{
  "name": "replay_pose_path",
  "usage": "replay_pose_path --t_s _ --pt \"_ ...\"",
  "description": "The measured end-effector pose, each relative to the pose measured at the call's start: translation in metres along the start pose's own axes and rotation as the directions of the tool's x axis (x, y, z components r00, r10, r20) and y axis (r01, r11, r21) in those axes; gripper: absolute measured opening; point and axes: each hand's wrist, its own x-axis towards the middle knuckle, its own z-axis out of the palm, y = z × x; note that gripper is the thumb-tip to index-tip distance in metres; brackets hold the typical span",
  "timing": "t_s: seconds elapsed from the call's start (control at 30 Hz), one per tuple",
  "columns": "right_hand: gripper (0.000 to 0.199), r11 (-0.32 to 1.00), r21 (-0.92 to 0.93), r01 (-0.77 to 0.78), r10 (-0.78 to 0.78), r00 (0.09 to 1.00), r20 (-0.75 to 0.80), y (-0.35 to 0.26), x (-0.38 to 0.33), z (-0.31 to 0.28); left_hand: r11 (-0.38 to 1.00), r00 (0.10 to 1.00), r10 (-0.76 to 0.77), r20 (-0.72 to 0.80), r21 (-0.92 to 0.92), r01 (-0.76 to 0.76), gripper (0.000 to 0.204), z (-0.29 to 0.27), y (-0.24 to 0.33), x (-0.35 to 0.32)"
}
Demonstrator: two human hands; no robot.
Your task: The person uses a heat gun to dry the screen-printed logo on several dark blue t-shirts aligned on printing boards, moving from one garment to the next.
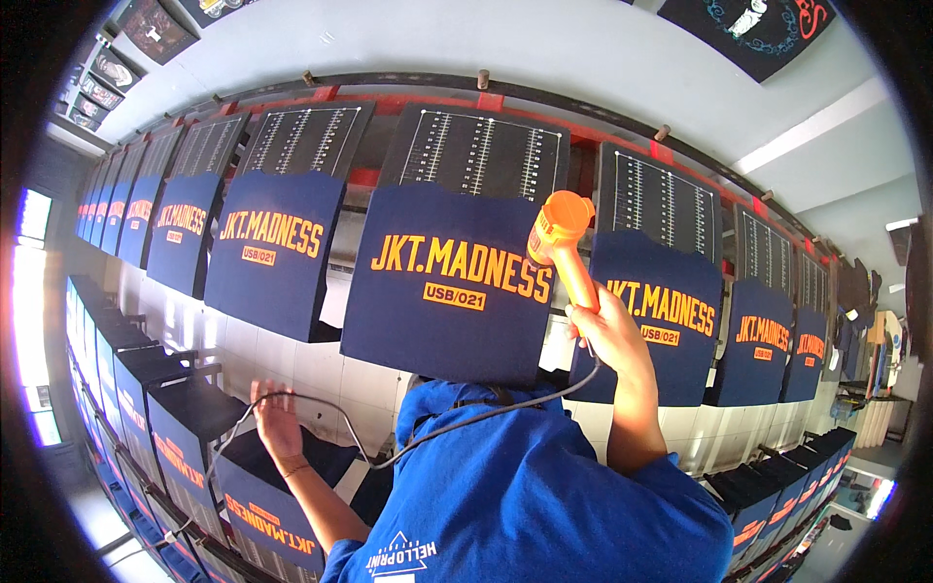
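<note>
My right hand [614,335] is wrapped round the handle of an orange hair dryer [564,225]. The dryer is raised over the right edge of a navy T-shirt panel [418,335] with orange and yellow print, spread on a dark printing board [471,146]. From the handle a grey power cord [466,425] runs left across the front of my blue shirt. It rises to my left hand [279,423], which is lifted at the left with the cord lying across its fingers. How firmly the fingers close on the cord is hard to see.
More boards with matching navy panels [262,233] stretch in a row to left and right. A second row of printed panels [262,505] stands at the lower left, continuing at lower right. A dark rail [573,105] runs behind the boards. Clothes [855,291] hang at far right.
</note>
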Motion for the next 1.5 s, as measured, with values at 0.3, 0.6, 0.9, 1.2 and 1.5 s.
replay_pose_path --t_s 0.3,0.6,0.9,1.2,1.5 --pt "0.039 0.999 -0.052 -0.017 0.014 0.998 -0.062 0.004 -0.020 -0.007 0.954 0.988 0.038 0.149 0.287 -0.080 0.043 0.049 0.052 0.032" --pt "0.029 1.000 0.008 0.008 -0.007 0.999 -0.054 0.013 -0.017 -0.016 0.946 0.958 0.286 0.019 -0.163 -0.279 0.024 -0.037 0.076 0.048" --pt "0.033 0.992 0.128 -0.006 0.012 0.999 -0.048 0.013 -0.018 -0.016 0.877 0.890 0.452 -0.062 0.212 -0.431 0.036 -0.036 0.128 0.033" --pt "0.022 1.000 0.011 -0.013 0.013 1.000 -0.027 0.012 -0.033 -0.010 0.811 0.937 0.322 -0.134 0.549 -0.201 0.031 0.049 0.101 0.040" --pt "0.028 0.989 0.139 -0.054 0.075 0.987 -0.143 0.009 -0.052 0.017 0.441 0.987 -0.139 0.074 0.897 -0.005 0.028 0.053 0.027 0.135"
